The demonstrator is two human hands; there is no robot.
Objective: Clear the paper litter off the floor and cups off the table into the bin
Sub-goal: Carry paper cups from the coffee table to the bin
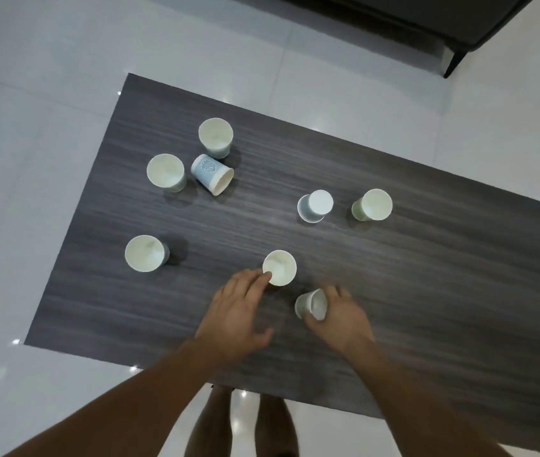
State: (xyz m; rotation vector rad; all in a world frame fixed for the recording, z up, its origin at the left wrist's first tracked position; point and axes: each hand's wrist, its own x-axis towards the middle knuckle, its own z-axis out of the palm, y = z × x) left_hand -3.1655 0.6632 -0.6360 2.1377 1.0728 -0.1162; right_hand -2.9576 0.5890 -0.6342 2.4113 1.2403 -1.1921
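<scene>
My right hand (339,316) grips a tilted cup (311,304) near the table's (460,291) near edge. My left hand (239,308), fingers spread, touches the upright cup (279,268) just beyond, far-right of its fingertips.

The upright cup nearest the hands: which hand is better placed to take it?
Left. The left hand is open, fingertips at the upright cup; the right hand already holds a tilted cup.

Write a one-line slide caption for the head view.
Right hand grips one paper cup, left hand touches another, on a dark table.
</scene>
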